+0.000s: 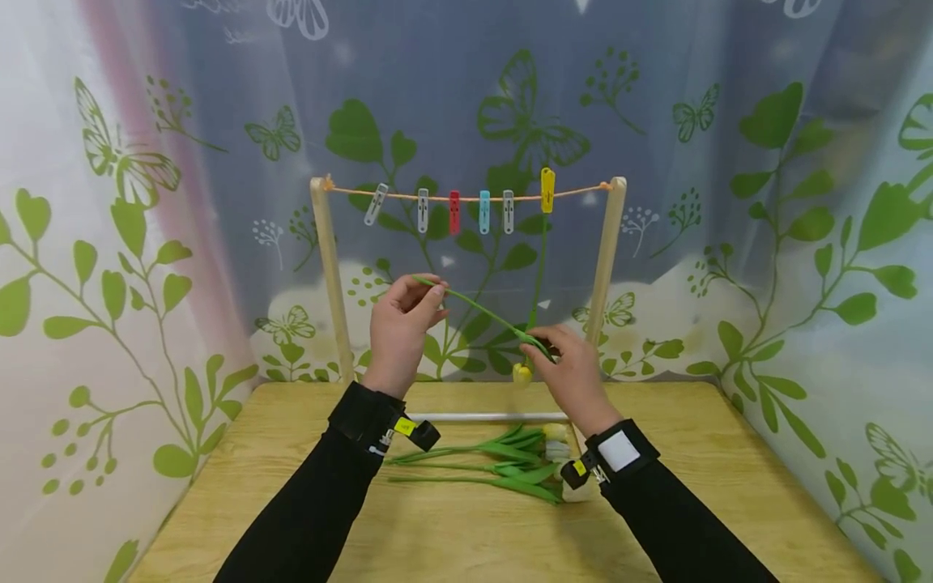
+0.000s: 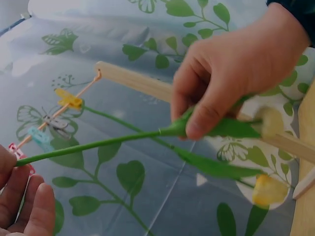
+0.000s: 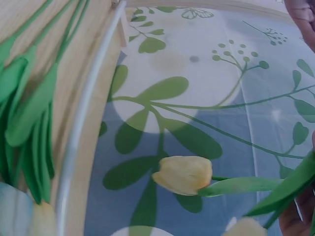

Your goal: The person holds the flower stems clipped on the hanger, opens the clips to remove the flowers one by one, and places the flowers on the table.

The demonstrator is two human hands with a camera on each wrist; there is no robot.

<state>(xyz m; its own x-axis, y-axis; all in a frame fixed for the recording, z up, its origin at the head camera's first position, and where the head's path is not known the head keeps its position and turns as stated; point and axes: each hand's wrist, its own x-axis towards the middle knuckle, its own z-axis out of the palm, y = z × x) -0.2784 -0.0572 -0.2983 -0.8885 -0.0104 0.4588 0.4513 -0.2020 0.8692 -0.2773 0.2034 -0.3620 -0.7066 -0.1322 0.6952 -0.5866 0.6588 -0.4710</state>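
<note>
An artificial tulip (image 1: pixel 481 308) slants between my two hands in front of the frame. My left hand (image 1: pixel 404 328) pinches its stem near the bare end. Lower down, my right hand (image 1: pixel 576 374) grips it at the leaves, hiding part of them. Its pale bloom (image 2: pixel 271 122) shows blurred beyond the right fingers in the left wrist view. Behind it, a yellow tulip (image 1: pixel 521 374) hangs bloom down from a yellow clothespin (image 1: pixel 547 191) on the orange cord (image 1: pixel 576 191).
Two wooden posts (image 1: pixel 331 283) carry the cord, with several more clothespins, among them a red one (image 1: pixel 455 212) and a blue one (image 1: pixel 484 212). More tulips (image 1: pixel 510 465) lie on the wooden table (image 1: pixel 437 538), behind my wrists. A white rod (image 1: pixel 481 417) runs behind them. Patterned curtains surround the table.
</note>
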